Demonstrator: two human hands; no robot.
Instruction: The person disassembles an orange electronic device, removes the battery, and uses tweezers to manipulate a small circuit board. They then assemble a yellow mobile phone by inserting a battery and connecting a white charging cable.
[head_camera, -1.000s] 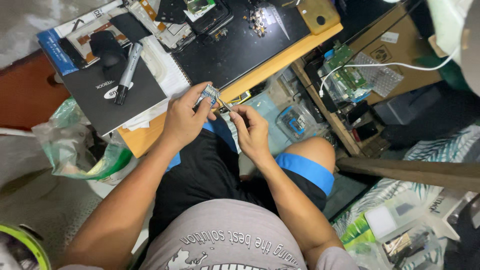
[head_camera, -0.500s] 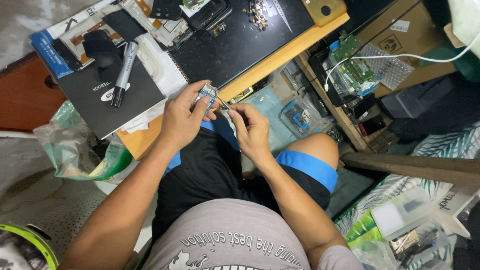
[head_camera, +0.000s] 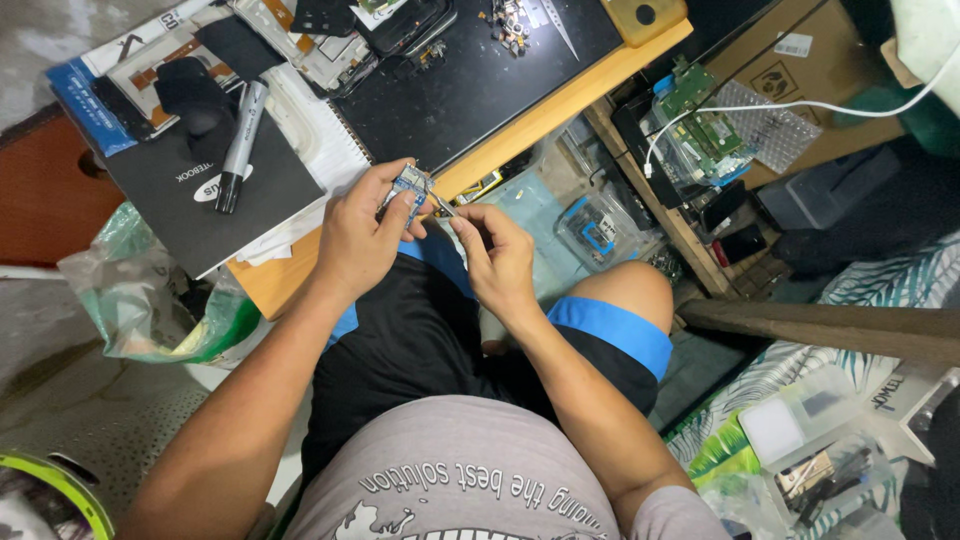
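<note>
Small board held over my lap, tool tip at its right edge

My left hand (head_camera: 360, 240) grips the small circuit board (head_camera: 410, 185) with fingers closed around it, just near the wooden table edge (head_camera: 560, 105). My right hand (head_camera: 495, 255) pinches a thin metal tool (head_camera: 443, 205), its long axis pointing far-left to the board, tip touching. The board lies left of my right fingers.

A black marker (head_camera: 238, 148) lies on a dark notebook (head_camera: 200, 190) at ten o'clock. Green circuit boards (head_camera: 703, 125) sit at two o'clock, a white cable (head_camera: 800, 104) across them. A clear plastic bag (head_camera: 140, 290) slumps at nine o'clock.
</note>
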